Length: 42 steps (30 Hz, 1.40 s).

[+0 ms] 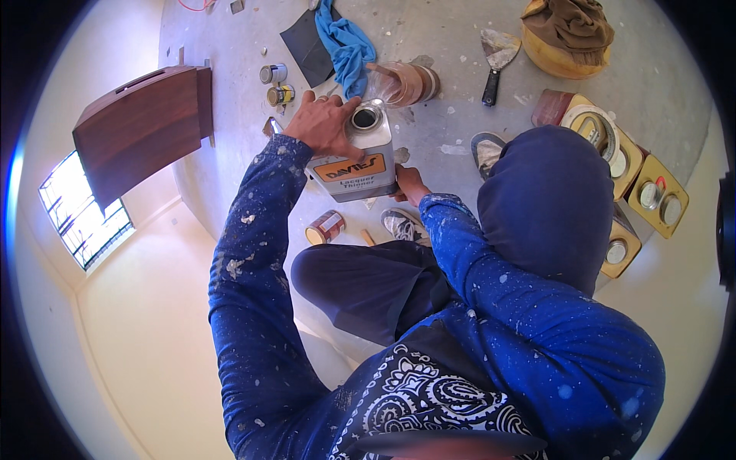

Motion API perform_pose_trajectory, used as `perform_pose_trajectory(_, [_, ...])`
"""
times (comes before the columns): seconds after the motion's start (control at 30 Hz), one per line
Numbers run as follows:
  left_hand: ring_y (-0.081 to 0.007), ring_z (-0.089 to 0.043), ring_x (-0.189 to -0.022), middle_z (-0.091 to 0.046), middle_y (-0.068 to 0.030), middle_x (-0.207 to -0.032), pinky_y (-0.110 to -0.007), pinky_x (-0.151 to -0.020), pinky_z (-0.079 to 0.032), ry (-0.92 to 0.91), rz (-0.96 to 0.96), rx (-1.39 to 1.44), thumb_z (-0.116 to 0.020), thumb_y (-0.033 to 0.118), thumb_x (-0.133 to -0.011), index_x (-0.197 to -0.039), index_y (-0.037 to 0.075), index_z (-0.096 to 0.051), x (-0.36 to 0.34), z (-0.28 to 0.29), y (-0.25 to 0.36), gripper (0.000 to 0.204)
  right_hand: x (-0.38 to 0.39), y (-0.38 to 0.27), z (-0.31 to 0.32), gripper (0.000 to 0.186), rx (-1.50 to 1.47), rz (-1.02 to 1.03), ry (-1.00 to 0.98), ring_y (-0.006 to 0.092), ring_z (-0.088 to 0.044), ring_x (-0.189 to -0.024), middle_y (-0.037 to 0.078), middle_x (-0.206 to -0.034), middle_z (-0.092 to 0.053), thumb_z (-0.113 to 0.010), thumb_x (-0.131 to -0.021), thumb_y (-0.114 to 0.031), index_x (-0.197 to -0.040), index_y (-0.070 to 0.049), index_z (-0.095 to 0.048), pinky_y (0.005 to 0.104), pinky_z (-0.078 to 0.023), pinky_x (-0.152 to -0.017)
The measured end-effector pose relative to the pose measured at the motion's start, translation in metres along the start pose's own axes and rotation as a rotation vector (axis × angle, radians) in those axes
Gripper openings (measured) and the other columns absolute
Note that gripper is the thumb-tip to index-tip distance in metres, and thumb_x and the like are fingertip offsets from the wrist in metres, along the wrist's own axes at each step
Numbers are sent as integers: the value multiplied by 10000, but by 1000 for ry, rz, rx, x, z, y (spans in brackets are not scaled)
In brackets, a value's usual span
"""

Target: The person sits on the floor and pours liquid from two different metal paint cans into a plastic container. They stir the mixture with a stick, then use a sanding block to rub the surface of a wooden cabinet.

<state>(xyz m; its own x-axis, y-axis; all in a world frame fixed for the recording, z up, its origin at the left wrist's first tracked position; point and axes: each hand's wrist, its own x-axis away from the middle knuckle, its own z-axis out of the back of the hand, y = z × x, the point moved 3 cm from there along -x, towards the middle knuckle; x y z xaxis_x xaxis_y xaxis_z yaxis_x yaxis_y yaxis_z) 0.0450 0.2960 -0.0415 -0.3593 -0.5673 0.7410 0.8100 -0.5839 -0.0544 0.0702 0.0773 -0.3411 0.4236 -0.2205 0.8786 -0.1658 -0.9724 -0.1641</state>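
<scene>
Both my hands are on a rectangular metal thinner can [354, 167] with an orange label. Its round spout is uncapped, and the can leans toward a clear container [408, 83] of brownish liquid on the floor. My left hand [326, 126] grips the can's top, fingers curled over beside the spout. My right hand [412, 186] holds the lower right corner of the can, its fingers partly hidden behind it. Whether liquid flows from the spout, I cannot tell.
Two small cans [277, 84], a blue cloth [343, 38] and a black sheet [305, 52] lie beyond. A putty knife [497, 61] is on the floor near a yellow tub [569, 65] with brown cloth. Several square tins [658, 192] stand right; a small can [326, 228] sits by my foot.
</scene>
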Motion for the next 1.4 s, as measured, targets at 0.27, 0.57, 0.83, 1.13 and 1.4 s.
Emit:
perform_pose_trajectory(0.27, [-350,-674,-985,-645,-180,-1057,-472,-998,-376,282,-28,1,-853,579,-515,-1381,62,-491,13,-29,17,1072,-35,-6,43,556,143,222,241,260,-670,-835,116,-1107,-700,-411,-1001,-533,-1212,-89,-671,403,-556,-524])
perform_pose_trajectory(0.57, [-366,-648,-1067,-628,-193,-1149,-529,-1052,-353,366,131,147,-851,498,-494,-1383,19,-453,43,-101,30,1085,-51,-24,61,552,266,297,487,440,-612,-1116,267,-1209,-667,-376,-1030,-443,-1242,-13,-648,500,-493,-934])
perform_pose_trajectory(0.83, [-351,-643,-1062,-635,-194,-1116,-521,-1064,-337,513,331,248,-839,545,-505,-1368,11,-459,75,-155,63,1084,117,-78,35,375,478,800,702,446,-636,-1078,241,-1109,-697,-484,-987,-383,-1102,-66,-649,510,-486,-916])
perform_pose_trajectory(1.13, [-359,-636,-1103,-620,-183,-1175,-541,-1106,-322,497,203,259,-885,480,-504,-1399,37,-455,62,-185,81,1087,207,-269,4,718,1380,1262,874,430,-607,-1154,252,-1354,-537,-727,-845,-290,-1461,-53,-443,477,-499,-1005])
perform_pose_trajectory(1.4, [-355,-532,-1312,-540,-178,-1393,-592,-1194,-252,551,153,200,-908,503,-569,-1527,80,-375,21,-171,111,1176,180,-312,53,327,1762,1027,299,366,-697,-1057,207,-1074,-724,-733,-804,-270,-1039,-43,-746,437,-550,-929])
